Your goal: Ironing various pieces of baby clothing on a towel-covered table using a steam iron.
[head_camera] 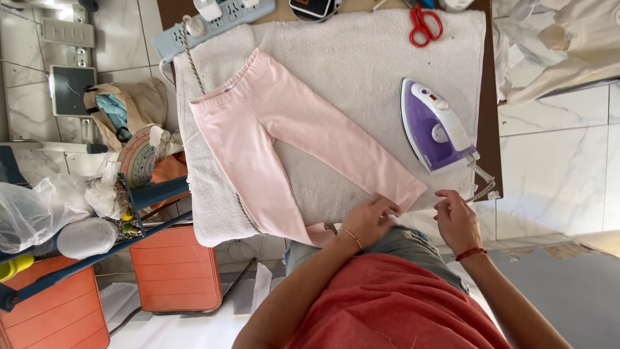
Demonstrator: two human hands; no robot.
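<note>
Brown table [492, 129] under white towel [361, 58]; trousers [290, 136], iron [436, 126], scissors [424, 24] atop.

Pale marble tiles [555, 155] with grey veins cover the floor, bright in daylight. A brown table [489, 123] carries a white towel [361, 52]. To one side stand orange boxes [174, 268] and a blue rack [97, 252] crowded with plastic bags [32, 210].

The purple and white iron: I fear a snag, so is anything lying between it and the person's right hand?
Nothing visible does. Between the right hand and the purple and white iron lies only bare white towel; the pale pink trousers end beside it.
</note>
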